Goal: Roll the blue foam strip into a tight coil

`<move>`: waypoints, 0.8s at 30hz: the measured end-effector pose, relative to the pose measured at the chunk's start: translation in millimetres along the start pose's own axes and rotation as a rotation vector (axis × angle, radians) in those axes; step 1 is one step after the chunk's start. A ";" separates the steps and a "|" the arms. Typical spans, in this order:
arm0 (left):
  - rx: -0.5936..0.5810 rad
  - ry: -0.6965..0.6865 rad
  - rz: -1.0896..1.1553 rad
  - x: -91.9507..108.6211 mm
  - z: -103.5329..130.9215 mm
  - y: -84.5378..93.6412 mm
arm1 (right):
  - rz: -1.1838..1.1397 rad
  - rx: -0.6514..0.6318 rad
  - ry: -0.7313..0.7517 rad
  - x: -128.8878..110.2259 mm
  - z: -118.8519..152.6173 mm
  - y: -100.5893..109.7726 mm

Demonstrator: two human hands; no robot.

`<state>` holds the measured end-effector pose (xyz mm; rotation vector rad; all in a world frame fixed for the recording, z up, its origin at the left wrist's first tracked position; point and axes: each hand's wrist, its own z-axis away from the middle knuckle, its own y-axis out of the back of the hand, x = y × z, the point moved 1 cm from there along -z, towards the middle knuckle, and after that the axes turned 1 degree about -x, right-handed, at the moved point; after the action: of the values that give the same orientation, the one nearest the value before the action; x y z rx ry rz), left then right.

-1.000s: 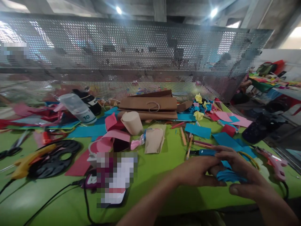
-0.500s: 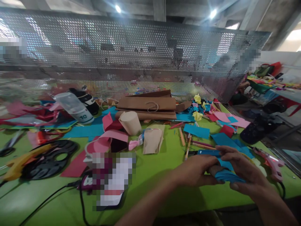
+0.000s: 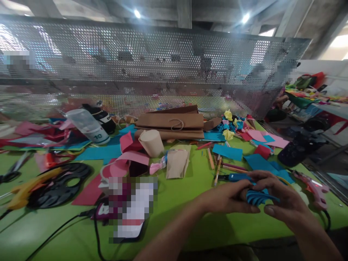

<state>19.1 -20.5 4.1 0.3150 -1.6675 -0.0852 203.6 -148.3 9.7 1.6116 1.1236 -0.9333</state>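
Both of my hands meet low at the right, over the green table [image 3: 176, 203]. My left hand [image 3: 227, 197] and my right hand [image 3: 282, 203] together pinch a rolled or folded strip of blue paper [image 3: 257, 197], which shows curved layers between my fingers. Just behind my hands lies a blue-handled tool [image 3: 235, 177] among several pencils [image 3: 217, 168]. Flat blue paper pieces [image 3: 258, 161] lie beyond my right hand.
A pink glue gun [image 3: 312, 186] lies at the right edge. Brown paper bags [image 3: 171, 121], a paper cup [image 3: 152, 142], a small kraft pouch [image 3: 177, 163], a clear bottle [image 3: 88, 125], pink and red paper scraps and a black mask cutout [image 3: 58, 183] crowd the table. A perforated metal screen [image 3: 152, 69] closes the far side.
My hands have drawn the blue paper tighter, so it now looks like a compact curved roll; the hands stay in the same place. The view shifted slightly.
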 end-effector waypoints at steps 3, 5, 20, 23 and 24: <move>0.016 -0.015 -0.102 0.8 -0.4 1.0 | 0.054 0.023 0.012 -2.9 -0.8 -2.2; 0.008 -0.022 -0.167 1.1 -0.8 1.1 | 0.105 0.047 0.026 -3.5 -1.3 -2.9; 0.028 0.021 -0.281 -0.9 -0.7 -0.2 | 0.062 0.175 -0.047 -8.3 0.4 -10.7; 0.018 0.018 -0.227 0.6 0.0 -0.5 | 0.066 0.086 -0.001 -5.6 -2.5 -5.9; 0.009 0.010 -0.198 1.2 -0.1 -0.6 | 0.069 0.036 0.019 -4.8 -3.9 -4.4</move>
<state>19.3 -21.4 5.1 0.4859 -1.6235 -0.2238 198.3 -145.1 14.1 1.6808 1.0636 -0.8992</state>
